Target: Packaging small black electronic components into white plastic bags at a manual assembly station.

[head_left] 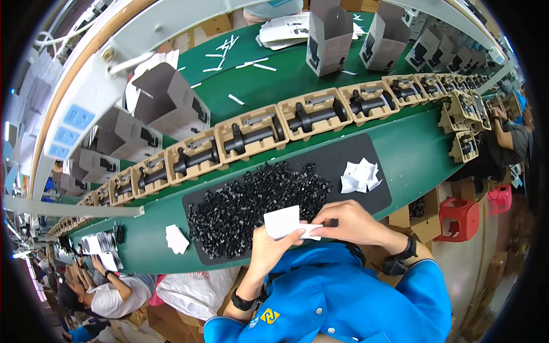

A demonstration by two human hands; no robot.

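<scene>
Close to my body, above the near edge of a black mat, both hands are at a folded piece of white paper. My left hand is closed on it, thumb along its lower edge. My right hand pinches a narrow white end of the paper at the right; a small black piece shows at its fingertips. Just beyond my hands, a wide heap of small black parts covers much of the mat. White paper pieces lie in a loose pile at the mat's right end.
A long row of brown moulded trays with black devices runs beyond the mat. Printed boxes stand open behind it. White slips lie left of the mat. Co-workers sit at left and right; a red stool stands on the floor.
</scene>
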